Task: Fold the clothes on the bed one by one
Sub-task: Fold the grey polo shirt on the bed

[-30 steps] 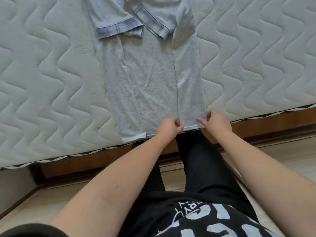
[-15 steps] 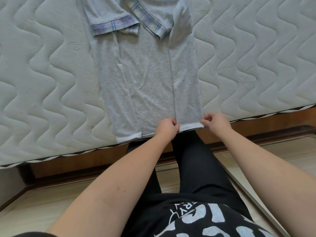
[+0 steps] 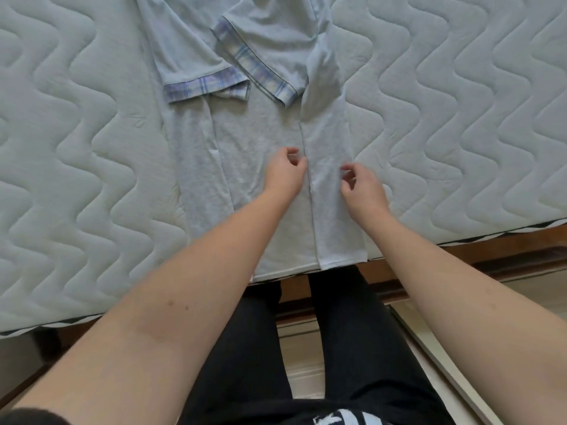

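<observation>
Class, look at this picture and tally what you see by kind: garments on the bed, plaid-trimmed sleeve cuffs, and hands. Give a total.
Garments: 1, the grey shirt lying on the mattress
Plaid sleeve cuffs: 2, left cuff, right cuff
Hands: 2, left hand, right hand
Total: 5
</observation>
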### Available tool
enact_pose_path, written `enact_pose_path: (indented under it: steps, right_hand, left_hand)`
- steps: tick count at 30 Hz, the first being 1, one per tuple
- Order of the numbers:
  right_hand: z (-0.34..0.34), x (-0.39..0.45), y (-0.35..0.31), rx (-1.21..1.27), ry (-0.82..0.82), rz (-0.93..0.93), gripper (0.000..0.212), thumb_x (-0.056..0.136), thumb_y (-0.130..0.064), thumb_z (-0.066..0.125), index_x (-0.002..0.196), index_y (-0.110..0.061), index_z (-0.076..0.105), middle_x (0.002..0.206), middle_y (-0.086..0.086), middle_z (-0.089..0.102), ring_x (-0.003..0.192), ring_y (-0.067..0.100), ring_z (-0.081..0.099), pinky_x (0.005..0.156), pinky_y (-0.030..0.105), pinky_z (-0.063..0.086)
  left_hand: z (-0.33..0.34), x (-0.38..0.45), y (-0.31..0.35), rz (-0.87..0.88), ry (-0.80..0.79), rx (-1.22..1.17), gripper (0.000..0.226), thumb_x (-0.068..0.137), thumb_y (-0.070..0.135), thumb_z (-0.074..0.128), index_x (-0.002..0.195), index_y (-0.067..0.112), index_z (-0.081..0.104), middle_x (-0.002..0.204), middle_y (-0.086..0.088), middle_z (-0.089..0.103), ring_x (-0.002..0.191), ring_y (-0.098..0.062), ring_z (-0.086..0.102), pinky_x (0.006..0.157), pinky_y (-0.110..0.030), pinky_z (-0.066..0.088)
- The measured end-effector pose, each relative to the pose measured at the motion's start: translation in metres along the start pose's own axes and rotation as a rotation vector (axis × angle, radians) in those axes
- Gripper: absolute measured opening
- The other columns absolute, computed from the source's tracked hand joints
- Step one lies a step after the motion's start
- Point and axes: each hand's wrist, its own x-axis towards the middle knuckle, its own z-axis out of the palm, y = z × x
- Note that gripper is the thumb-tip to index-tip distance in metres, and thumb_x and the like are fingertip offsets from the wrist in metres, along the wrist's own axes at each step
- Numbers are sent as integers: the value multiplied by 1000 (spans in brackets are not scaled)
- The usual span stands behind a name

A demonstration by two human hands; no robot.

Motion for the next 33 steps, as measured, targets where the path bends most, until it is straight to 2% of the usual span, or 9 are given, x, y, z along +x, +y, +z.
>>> enact_pose_path:
  steps: [3, 5, 8, 13, 17, 21, 24, 29, 33]
  right_hand:
    - [-6, 22, -16, 10, 34, -52, 36, 91, -4, 52, 127, -5, 58, 120, 15, 60, 112, 28, 55, 99, 34, 40]
    - [-11, 34, -21, 23, 75, -39, 37, 91, -7, 54, 128, -7, 55, 123, 15, 57, 112, 28, 55, 100, 37, 41]
    - [-19, 50, -20, 18, 101, 74, 45, 91, -21, 62, 132, -9, 49, 128, 15, 52, 117, 29, 51, 104, 41, 39]
    - [-27, 72, -17, -159, -6, 222, 29, 84, -45, 69, 101, -23, 60, 114, 3, 64, 113, 26, 57, 92, 37, 39]
    - [-29, 81, -19, -186, -32, 228, 25, 82, -44, 72, 89, -26, 57, 103, -2, 66, 103, 23, 60, 80, 33, 33]
    - [-31, 93, -29, -69, -8, 137, 30, 83, -41, 72, 100, -20, 59, 105, 3, 66, 102, 24, 61, 89, 41, 48]
    - [-34, 110, -45, -1, 52, 44, 35, 89, -36, 67, 114, -14, 60, 109, 7, 64, 106, 24, 58, 94, 40, 45]
    - [-41, 149, -76, 41, 61, 6, 42, 92, -33, 64, 128, -12, 54, 121, 10, 58, 114, 24, 53, 100, 35, 41]
    - [-44, 169, -97, 17, 84, -20, 46, 92, -33, 63, 132, -15, 50, 128, 9, 53, 117, 26, 53, 104, 42, 40]
  left_hand:
    - [4, 22, 23, -120, -68, -119, 37, 87, 17, 72, 118, 1, 59, 105, -14, 70, 101, -28, 67, 91, -37, 53]
    - [8, 32, 31, -160, -99, -111, 29, 84, 19, 76, 106, 3, 64, 103, -16, 71, 98, -30, 68, 90, -41, 55]
    - [6, 38, 34, -113, -65, 95, 11, 84, 24, 73, 85, 16, 66, 93, -10, 73, 89, -27, 69, 82, -34, 55]
    - [0, 33, 21, -86, -10, 186, 12, 87, 26, 69, 85, 15, 65, 86, -6, 69, 86, -27, 67, 77, -33, 53]
    - [-3, 34, 20, -89, -15, 312, 16, 88, 32, 68, 82, 20, 59, 84, -1, 66, 86, -24, 64, 71, -28, 46]
    - [-6, 48, 34, -119, 55, 177, 24, 86, 41, 68, 91, 18, 64, 93, -2, 71, 90, -22, 66, 83, -34, 53]
    - [-9, 64, 52, -148, 59, -30, 33, 85, 38, 72, 103, 11, 66, 92, -2, 71, 91, -22, 69, 86, -37, 55]
    - [-14, 84, 64, -160, 99, -10, 14, 84, 27, 70, 80, 18, 59, 82, -2, 67, 87, -28, 68, 80, -37, 55]
    - [-21, 83, 62, -188, 215, -94, 28, 81, 30, 71, 100, 19, 53, 89, 4, 62, 92, -21, 64, 80, -30, 49]
